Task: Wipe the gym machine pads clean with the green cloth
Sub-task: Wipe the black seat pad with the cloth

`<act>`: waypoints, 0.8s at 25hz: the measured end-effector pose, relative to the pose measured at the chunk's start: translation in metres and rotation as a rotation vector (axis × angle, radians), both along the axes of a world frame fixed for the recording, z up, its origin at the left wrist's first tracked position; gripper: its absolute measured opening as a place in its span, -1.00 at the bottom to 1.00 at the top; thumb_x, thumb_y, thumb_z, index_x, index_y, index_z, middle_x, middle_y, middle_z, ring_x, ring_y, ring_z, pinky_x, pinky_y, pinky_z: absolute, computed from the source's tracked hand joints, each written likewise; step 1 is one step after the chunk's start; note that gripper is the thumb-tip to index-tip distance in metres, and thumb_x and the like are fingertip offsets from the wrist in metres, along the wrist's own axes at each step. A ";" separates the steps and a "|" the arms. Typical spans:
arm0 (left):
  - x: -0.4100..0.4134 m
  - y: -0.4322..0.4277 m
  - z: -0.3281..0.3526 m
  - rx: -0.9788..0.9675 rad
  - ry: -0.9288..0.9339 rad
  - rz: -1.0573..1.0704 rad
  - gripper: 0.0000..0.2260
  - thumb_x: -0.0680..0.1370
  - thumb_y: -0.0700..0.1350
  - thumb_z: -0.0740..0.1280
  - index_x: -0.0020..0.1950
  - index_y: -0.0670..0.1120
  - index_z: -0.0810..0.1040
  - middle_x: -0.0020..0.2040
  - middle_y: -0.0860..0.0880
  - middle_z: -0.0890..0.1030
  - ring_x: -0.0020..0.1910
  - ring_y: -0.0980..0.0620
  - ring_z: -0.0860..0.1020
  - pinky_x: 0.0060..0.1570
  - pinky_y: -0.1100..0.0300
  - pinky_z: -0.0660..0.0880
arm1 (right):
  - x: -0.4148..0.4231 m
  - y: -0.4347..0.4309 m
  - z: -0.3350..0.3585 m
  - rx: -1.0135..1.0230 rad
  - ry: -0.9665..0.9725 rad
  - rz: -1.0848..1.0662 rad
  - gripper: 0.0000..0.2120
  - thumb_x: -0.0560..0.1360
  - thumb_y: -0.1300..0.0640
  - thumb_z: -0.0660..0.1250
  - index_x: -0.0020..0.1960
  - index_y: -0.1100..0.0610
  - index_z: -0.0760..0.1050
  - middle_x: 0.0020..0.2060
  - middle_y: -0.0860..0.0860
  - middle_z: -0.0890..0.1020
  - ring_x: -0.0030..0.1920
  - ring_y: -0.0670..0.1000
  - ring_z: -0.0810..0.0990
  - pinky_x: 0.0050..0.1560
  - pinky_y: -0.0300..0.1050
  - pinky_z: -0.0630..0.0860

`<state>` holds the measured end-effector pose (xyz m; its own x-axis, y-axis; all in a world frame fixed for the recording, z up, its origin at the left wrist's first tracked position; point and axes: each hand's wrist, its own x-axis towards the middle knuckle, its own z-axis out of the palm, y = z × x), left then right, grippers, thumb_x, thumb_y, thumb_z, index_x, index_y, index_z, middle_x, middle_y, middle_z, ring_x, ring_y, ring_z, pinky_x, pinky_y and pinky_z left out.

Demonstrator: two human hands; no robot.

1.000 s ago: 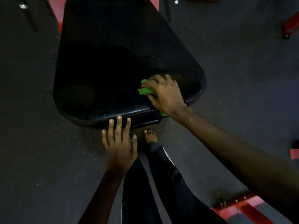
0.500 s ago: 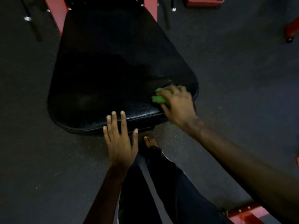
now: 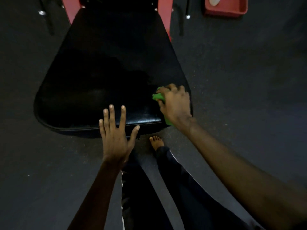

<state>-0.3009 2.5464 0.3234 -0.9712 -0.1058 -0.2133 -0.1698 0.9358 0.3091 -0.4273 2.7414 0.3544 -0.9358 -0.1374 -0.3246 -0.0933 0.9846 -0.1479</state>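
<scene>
While the right hand (image 3: 176, 105) curls its fingers round the green cloth (image 3: 158, 97), it presses the cloth down on the black pad (image 3: 108, 72). The cloth is bunched up under the hand, at the near right corner of the pad. One bit of green peeks out by the fingers. Another bit shows near the wrist, at the pad's edge.

The left hand (image 3: 114, 136) is flat, with its fingers straight and spread wide. It holds nothing. Its fingertips lie over the front edge of the pad, and the thumb sticks out to the side. I cannot tell if this hand touches the pad or just hangs above it.

The pad is wide near the person and gets thin farther away. Its front edge shines a little. At the far end, a red frame (image 3: 163, 17) stands on both sides of it.

A bare foot (image 3: 157, 142) stands on the dark floor (image 3: 249, 80), just in front of the pad. Dark trousers (image 3: 141, 196) cover the legs. Far off on the floor sits a red tray (image 3: 226, 12) with something pale inside.
</scene>
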 end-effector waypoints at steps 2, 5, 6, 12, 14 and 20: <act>-0.002 0.013 0.002 0.007 0.006 0.022 -0.29 0.59 0.34 0.04 0.65 0.02 0.01 0.65 -0.12 -0.09 0.62 -0.10 -0.20 0.52 0.01 -0.33 | 0.013 -0.013 0.003 -0.055 0.016 0.122 -0.58 0.52 -0.03 0.36 0.37 -0.09 0.46 0.26 0.06 0.50 0.19 0.20 0.46 0.12 0.11 0.45; -0.006 0.023 0.003 0.026 -0.003 0.060 -0.29 0.59 0.35 0.03 0.64 0.02 0.04 0.65 -0.13 -0.06 0.62 -0.10 -0.17 0.52 -0.04 -0.28 | 0.003 0.019 -0.003 -0.107 0.006 0.211 -0.57 0.52 -0.08 0.36 0.38 -0.13 0.45 0.26 0.03 0.50 0.20 0.17 0.45 0.15 0.11 0.50; -0.007 0.024 0.002 0.032 -0.013 0.073 -0.29 0.58 0.35 0.03 0.64 0.02 0.04 0.65 -0.14 -0.05 0.62 -0.10 -0.17 0.52 -0.05 -0.27 | -0.008 0.035 -0.009 -0.086 -0.004 0.176 -0.59 0.53 -0.09 0.35 0.38 -0.14 0.46 0.26 0.03 0.51 0.20 0.18 0.45 0.17 0.11 0.51; -0.009 0.025 -0.001 0.028 0.009 0.095 -0.28 0.58 0.36 0.01 0.64 0.01 0.04 0.64 -0.15 -0.02 0.62 -0.12 -0.14 0.51 0.01 -0.34 | -0.039 0.032 -0.027 -0.084 -0.025 0.040 -0.65 0.53 -0.10 0.35 0.31 -0.14 0.50 0.21 0.03 0.56 0.15 0.20 0.52 0.17 0.10 0.51; -0.009 0.028 0.000 0.031 0.025 0.124 -0.27 0.58 0.35 0.04 0.64 -0.02 0.05 0.64 -0.15 0.00 0.62 -0.12 -0.12 0.52 0.02 -0.32 | -0.019 0.000 -0.016 -0.162 -0.066 0.239 -0.62 0.53 -0.08 0.36 0.34 -0.15 0.48 0.25 -0.01 0.54 0.16 0.15 0.51 0.19 0.10 0.50; -0.022 0.039 0.006 0.048 0.036 0.142 -0.29 0.61 0.30 0.09 0.64 -0.06 0.05 0.63 -0.17 0.01 0.62 -0.11 -0.11 0.53 0.00 -0.27 | -0.036 0.023 -0.017 -0.174 -0.076 0.307 -0.62 0.55 -0.10 0.35 0.36 -0.16 0.49 0.26 -0.02 0.52 0.19 0.14 0.46 0.23 0.11 0.49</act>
